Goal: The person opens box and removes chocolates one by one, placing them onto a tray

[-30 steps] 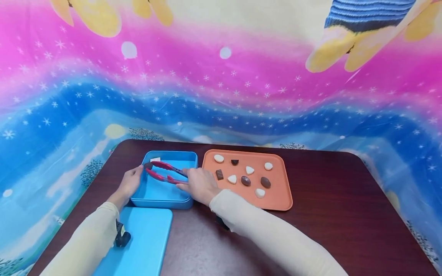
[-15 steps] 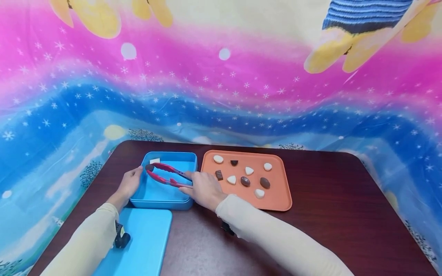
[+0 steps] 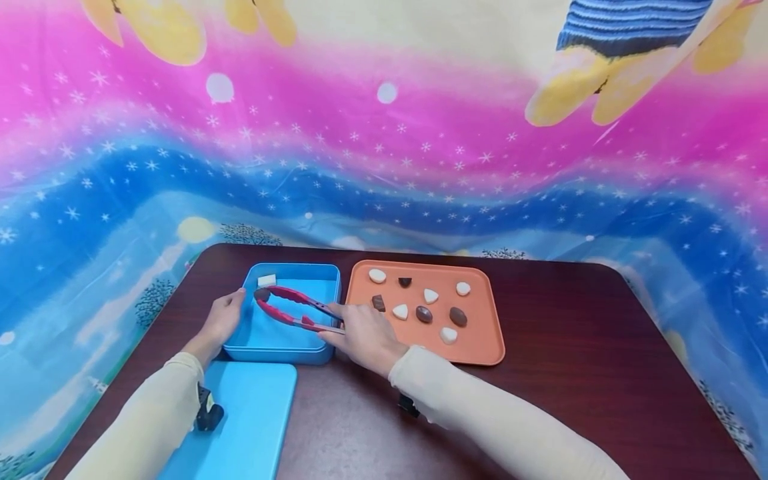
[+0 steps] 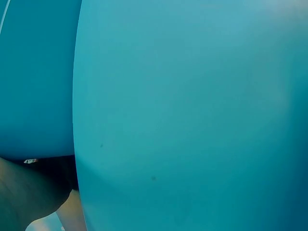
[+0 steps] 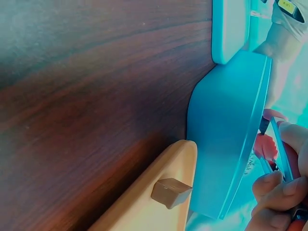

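In the head view, my right hand (image 3: 367,335) grips a pair of red-tipped tongs (image 3: 295,319). At the tongs' far end sits a dark brown chocolate-like piece (image 3: 262,295), above the left side of an open blue box (image 3: 281,355). Inside the box, in its back left corner, lies a white block (image 3: 267,281). My left hand (image 3: 221,321) holds the box's left wall near the rim; part of its grip is hidden. The right wrist view shows the curled fingers (image 5: 272,192) of my right hand on the tongs, beside the box wall.
An orange tray (image 3: 489,347) stands right of the box, carrying several white and brown chocolate-like pieces, among them an oval brown one (image 3: 459,317). A flat blue lid (image 3: 255,413) lies in front of the box. A patterned cloth (image 3: 384,160) hangs behind the dark table (image 3: 570,373).
My right hand and the tongs have shifted a little right and toward me, the dark piece moving with the tips. More of the white block shows. My left hand stays on the box.
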Demonstrator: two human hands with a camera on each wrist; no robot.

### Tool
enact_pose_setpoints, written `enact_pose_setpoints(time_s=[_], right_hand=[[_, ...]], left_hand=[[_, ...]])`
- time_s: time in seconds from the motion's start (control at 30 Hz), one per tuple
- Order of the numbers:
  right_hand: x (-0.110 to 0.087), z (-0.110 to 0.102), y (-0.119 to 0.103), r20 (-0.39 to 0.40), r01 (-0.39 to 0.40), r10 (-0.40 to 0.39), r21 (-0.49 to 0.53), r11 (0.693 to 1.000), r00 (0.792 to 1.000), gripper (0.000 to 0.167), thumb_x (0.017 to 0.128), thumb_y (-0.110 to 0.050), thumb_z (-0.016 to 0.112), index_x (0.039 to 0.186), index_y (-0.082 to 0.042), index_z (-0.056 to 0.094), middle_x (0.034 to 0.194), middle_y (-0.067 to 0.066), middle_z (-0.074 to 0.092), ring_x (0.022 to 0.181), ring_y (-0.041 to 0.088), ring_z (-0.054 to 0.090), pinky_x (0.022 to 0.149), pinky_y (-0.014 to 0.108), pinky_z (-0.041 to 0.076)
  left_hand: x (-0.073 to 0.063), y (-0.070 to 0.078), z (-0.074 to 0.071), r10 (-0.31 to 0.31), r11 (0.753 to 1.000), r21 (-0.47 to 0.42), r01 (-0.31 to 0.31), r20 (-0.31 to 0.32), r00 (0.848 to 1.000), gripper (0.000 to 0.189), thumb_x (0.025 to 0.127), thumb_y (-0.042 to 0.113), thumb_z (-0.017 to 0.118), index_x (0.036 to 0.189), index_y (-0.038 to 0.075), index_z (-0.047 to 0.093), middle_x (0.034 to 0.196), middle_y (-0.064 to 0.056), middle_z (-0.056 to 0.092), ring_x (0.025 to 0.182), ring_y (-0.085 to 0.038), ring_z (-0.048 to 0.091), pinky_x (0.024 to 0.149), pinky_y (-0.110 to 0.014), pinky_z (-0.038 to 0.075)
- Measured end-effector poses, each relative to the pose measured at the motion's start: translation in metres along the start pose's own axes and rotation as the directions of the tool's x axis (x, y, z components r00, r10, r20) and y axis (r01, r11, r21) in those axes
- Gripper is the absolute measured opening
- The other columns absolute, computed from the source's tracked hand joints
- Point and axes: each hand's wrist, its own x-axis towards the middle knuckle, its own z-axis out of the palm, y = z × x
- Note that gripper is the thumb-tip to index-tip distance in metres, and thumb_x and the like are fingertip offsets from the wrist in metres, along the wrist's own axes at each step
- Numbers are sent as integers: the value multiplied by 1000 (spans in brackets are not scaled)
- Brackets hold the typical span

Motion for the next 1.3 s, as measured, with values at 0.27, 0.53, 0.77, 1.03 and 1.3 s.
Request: enact_pose_setpoints(time_s=[0.27,0.53,0.77,1.03,1.3], right_hand=[[-14,-4,6,-33,43,-42,6,999,999,57,91,-46,73,141,-22,61,62,-5,51,52,9,46,41,22,34],[-21,-6,12,-43,42,-41,6,999,998,49,91,-48,72,134,-24,67,61,-7,50,51,9,45,43,22,34],[-31,-17,19,-31,18,-16,52,999,999,38,92,-48,72,122,-25,71,66,-7,59,54,10,50,45,24,39],[-50,-28,30,-42,-72,76,104,992,996,56,90,-45,75,139,-22,63,72,-7,63,54,11,53,42,27,42],[-67,-35,46,-127,-84,89,44,995,988,60,87,-48,77,139,-22,64,68,-6,60,49,8,45,41,23,36]], left_hand=[[-1,-1,-1,2,1000,0,-2,-5,1000,80,107,56,10,160,-3,5,166,-31,10,153,-53,12,122,-68,16],[-2,-3,-2,-10,1000,1,10,-11,1000,81,106,59,11,160,-2,5,166,-32,13,152,-54,17,121,-69,20],[-3,-5,-1,-4,1000,-11,4,2,1000,81,106,58,11,161,-1,3,166,-32,13,151,-54,19,120,-70,22],[-2,-3,1,2,1000,-24,-1,15,1000,82,106,59,11,161,-1,2,167,-31,10,152,-54,16,121,-70,21],[-3,0,2,11,1000,-25,-11,14,1000,80,107,57,12,161,-2,3,166,-32,12,151,-55,19,120,-71,22]])
